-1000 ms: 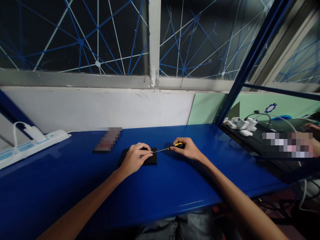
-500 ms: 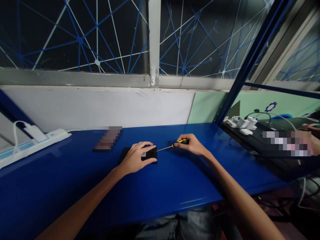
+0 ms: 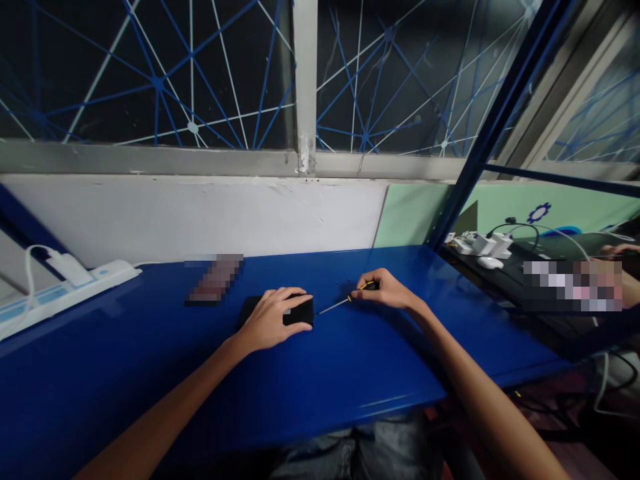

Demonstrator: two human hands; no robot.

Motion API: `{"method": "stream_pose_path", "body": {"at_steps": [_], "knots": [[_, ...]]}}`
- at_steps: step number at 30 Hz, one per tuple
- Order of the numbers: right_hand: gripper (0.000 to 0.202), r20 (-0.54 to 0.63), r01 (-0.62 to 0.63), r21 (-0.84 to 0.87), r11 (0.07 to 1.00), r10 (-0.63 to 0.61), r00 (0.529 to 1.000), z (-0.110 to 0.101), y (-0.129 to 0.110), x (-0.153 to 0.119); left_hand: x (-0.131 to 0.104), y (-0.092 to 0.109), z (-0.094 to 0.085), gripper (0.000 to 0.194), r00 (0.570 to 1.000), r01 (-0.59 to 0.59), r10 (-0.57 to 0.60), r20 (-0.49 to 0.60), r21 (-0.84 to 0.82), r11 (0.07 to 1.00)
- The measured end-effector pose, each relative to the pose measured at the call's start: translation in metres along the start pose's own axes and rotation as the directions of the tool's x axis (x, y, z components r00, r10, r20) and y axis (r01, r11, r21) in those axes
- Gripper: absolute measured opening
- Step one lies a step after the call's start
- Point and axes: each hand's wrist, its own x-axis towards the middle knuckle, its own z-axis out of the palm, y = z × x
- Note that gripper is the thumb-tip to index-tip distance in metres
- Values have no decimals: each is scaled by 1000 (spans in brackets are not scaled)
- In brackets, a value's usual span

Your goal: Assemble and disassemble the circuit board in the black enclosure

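- Head view, key relation: black box (image 3: 301, 312) lies under the left hand (image 3: 270, 321); the driver (image 3: 334, 307) in the right hand (image 3: 383, 290) aims at it, toward 8–9 o'clock.
- Driver tip just beside the box's 3 o'clock end; contact or small gap, cannot tell. Dark speck at tip, too small to name.
- Box's long axis roughly 9-to-3; flat on the blue table (image 3: 320, 387), 9 o'clock part mostly covered by the hand.
- Left hand nearer: palm down on box, fingers spread, thumb on the 6 o'clock side; pressing or gripping, cannot tell.
- Right hand: apart from box, at its 3 o'clock; fingers closed round the yellow-and-black handle.
- Tiny specks (image 3: 337, 283) on table, about 10 o'clock from the right hand; kind unclear.
- Containers: whether the box holds anything, cannot tell.
- Power strip (image 3: 117, 273), off at 10 o'clock from the left hand, carries a white plug (image 3: 73, 268).
- Blurred slab (image 3: 217, 281) at 11 o'clock from the left hand.
- Far 2 o'clock: white chargers (image 3: 493, 245), another person's hand, blurred.
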Motion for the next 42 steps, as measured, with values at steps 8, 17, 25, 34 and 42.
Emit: {"method": "stream_pose_path", "body": {"at_steps": [8,17,25,34,42], "knots": [[36,16,11,2,1000,-11,1000,4,2,1,0,0,0,52,1000,4,-5,14,9,1000],[45,128,-49,46,998,43,991,1,2,-2,1,-1,1,50,1000,-4,5,-13,29,1000],[34,161,2,93,996,-17,987,0,0,-2,1,-1,2,49,1000,-24,25,-18,41,999],[40,280,-118,160,980,70,957,-2,11,-1,0,-3,5,46,998,-53,55,-35,67,996],[40,236,-58,95,994,34,971,3,6,0,0,-3,5,45,996,-75,79,-51,71,995]]}}
